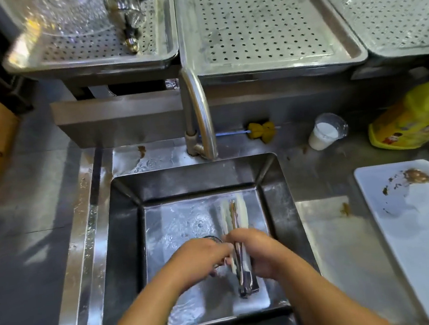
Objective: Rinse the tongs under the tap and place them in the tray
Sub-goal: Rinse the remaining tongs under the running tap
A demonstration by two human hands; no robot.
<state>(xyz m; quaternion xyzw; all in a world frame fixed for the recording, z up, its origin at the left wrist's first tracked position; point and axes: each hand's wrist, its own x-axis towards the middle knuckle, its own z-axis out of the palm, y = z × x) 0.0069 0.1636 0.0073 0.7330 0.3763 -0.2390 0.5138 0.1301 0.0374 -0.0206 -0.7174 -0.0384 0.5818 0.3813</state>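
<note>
Right hand [258, 254] and left hand [202, 258] are gripping the tongs [245, 280] over the sink [125, 240], lower centre; rinsing is seemingly going on, with placing in the tray [277, 65] remaining.

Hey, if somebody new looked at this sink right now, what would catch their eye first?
The left hand and right hand hold metal tongs low in the steel sink, in front of the curved tap. To the right, a bright yellow bag and a white tray smeared with brown residue stand out on the counter.
</note>
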